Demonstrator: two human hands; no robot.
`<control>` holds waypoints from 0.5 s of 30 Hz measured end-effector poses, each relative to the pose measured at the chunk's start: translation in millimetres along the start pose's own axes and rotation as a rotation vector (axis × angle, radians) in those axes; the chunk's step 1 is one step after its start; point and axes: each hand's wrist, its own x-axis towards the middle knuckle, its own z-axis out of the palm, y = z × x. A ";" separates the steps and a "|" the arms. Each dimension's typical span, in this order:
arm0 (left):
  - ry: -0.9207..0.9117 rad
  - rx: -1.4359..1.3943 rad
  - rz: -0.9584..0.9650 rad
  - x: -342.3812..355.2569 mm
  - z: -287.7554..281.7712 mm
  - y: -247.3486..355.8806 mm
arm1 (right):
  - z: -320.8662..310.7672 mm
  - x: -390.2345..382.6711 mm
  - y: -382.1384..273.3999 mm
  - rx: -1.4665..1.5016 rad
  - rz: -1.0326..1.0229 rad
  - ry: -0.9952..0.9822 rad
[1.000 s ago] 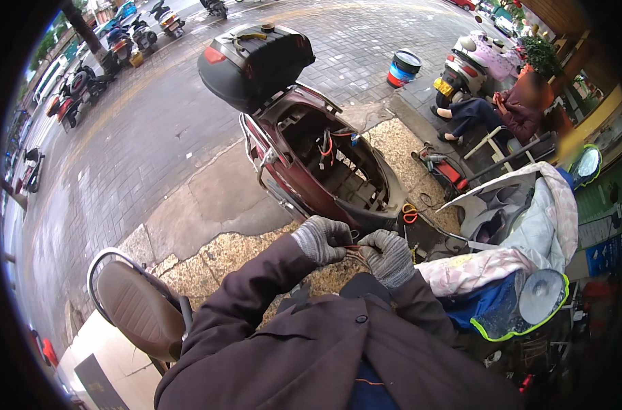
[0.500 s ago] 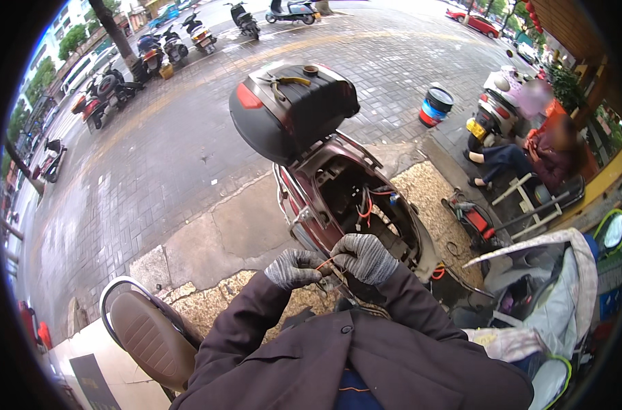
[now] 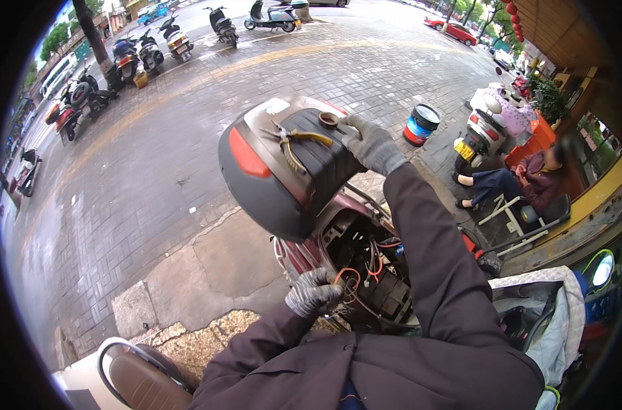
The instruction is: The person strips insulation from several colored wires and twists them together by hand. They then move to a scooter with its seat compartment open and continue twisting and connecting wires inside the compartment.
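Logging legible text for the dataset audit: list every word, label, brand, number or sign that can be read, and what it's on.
None can be read with certainty, so no quotes.
White label on the dark top box: too small.
Yellow plate on the scooter near the seated person: too small and blurred.
Red-and-blue bucket: any print is too small.

A head-worn fisheye looks down and forward at the nearby scooter (image 3: 311,255).
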 end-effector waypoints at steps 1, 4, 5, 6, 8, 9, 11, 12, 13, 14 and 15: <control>-0.028 -0.021 0.014 6.0 -2.3 5.1 | 3.8 22.9 -3.4 -0.126 0.004 0.025; -0.048 0.002 0.011 22.9 -6.5 24.3 | 21.2 67.1 -2.7 -0.195 0.006 -0.126; -0.027 0.051 0.031 27.9 -6.6 29.9 | 26.0 68.5 2.8 -0.347 -0.060 -0.068; -0.009 0.102 0.047 32.0 -6.5 35.5 | 29.5 67.2 8.2 -0.339 -0.069 0.015; -0.007 0.145 0.004 38.9 -6.1 45.5 | 29.4 45.2 23.0 -0.155 -0.115 0.171; -0.011 0.181 0.025 42.3 -5.0 49.8 | 24.3 24.8 31.4 0.023 -0.159 0.259; -0.014 0.157 0.095 49.6 1.1 54.3 | 16.4 -36.8 48.4 0.743 -0.004 0.151; -0.002 0.184 0.117 53.1 5.0 56.3 | 10.4 -72.9 56.0 0.837 0.080 0.095; 0.007 0.203 0.128 56.3 10.4 56.8 | 6.6 -109.7 63.1 0.953 0.099 0.033; 0.024 0.270 0.088 59.5 15.3 58.9 | 8.5 -143.6 67.9 1.052 0.104 0.013; 0.024 0.289 0.102 62.8 22.1 58.7 | 11.2 -175.2 72.3 1.152 0.100 0.002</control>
